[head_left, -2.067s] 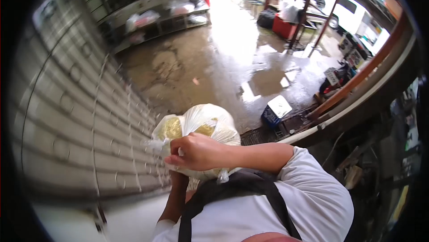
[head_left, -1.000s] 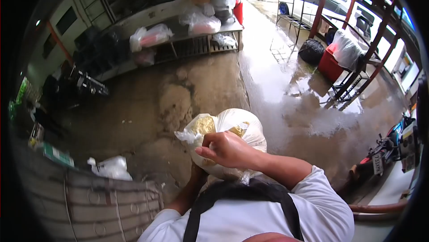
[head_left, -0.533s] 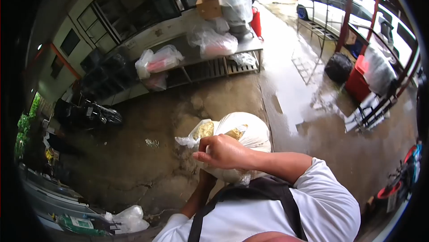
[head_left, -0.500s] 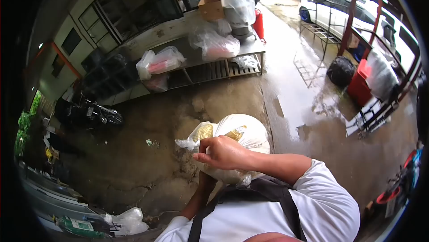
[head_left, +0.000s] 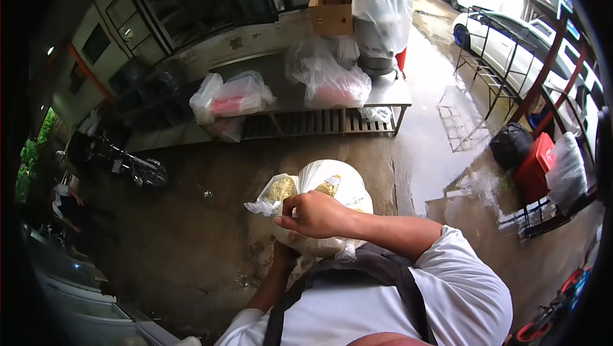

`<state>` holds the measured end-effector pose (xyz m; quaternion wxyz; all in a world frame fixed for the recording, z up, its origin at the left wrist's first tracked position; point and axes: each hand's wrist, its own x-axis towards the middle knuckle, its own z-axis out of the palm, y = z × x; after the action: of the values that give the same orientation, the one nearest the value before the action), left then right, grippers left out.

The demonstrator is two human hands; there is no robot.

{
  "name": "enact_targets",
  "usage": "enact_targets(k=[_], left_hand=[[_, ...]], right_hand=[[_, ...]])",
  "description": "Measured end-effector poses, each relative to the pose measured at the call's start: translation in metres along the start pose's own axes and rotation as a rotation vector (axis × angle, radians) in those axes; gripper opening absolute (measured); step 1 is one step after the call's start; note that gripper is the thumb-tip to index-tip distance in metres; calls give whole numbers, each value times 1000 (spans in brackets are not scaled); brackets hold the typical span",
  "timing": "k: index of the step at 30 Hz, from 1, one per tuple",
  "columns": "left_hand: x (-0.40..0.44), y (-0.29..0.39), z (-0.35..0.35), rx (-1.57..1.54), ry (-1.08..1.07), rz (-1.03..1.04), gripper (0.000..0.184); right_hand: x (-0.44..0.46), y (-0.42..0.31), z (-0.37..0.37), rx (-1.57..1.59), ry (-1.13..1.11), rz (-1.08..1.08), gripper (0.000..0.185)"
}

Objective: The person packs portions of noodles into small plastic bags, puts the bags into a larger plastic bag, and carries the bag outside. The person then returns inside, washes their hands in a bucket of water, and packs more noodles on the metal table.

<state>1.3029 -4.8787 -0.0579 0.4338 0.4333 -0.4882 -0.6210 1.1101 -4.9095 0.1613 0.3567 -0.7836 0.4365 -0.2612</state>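
Observation:
Close to my chest is a bulky white bag (head_left: pixel 348 186), rounded and full. Clear plastic bags with yellowish contents (head_left: pixel 281 189) lie against its left and upper sides. My right hand (head_left: pixel 313 214) is closed in a fist over the top, apparently gripping gathered plastic; the grip itself is partly covered by the fingers. Under the left side of the bundle, my left hand (head_left: pixel 285 255) reaches from below, and its fingers are hidden by the bags.
A metal table (head_left: pixel 255 119) ahead carries plastic-wrapped pink items (head_left: pixel 338 90), a cardboard box (head_left: pixel 331 14) and a plastic-covered container (head_left: pixel 382 20). A motorcycle (head_left: pixel 137 164) stands left. Rightward are a red bin (head_left: pixel 535 167), a black bag (head_left: pixel 511 145) and a metal rack (head_left: pixel 491 71). The floor (head_left: pixel 421 154) is wet.
The view has shifted, with the table and the container now looking larger and nearer. Both hands stay with the bundle in nearly the same pose. A person shows more plainly at the far left.

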Motion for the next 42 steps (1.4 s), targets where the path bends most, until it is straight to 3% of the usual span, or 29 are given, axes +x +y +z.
enact_targets(k=[8, 19, 24, 27, 30, 33, 38, 42], left_hand=[[207, 46, -18, 1, 11, 49, 69], [418, 66, -35, -323, 238, 39, 68], [507, 59, -86, -424, 389, -172, 66], [564, 37, -128, -703, 419, -271, 62], [623, 39, -146, -421, 392, -247, 60], [681, 12, -185, -914, 437, -325, 62], [789, 28, -196, -636, 440, -207, 60], [892, 24, -211, -730, 453, -171, 56]], right_hand=[[173, 97, -81, 68, -20, -42, 38], [409, 209, -175, 106, -310, -92, 38], [528, 263, -177, 98, -319, -130, 33], [598, 286, -182, 104, -313, -106, 32], [667, 310, -199, 68, -313, -106, 32], [727, 330, -216, 59, -312, -108, 32], [843, 386, -248, 26, -250, -183, 31], [926, 435, -286, -29, -223, -167, 24]])
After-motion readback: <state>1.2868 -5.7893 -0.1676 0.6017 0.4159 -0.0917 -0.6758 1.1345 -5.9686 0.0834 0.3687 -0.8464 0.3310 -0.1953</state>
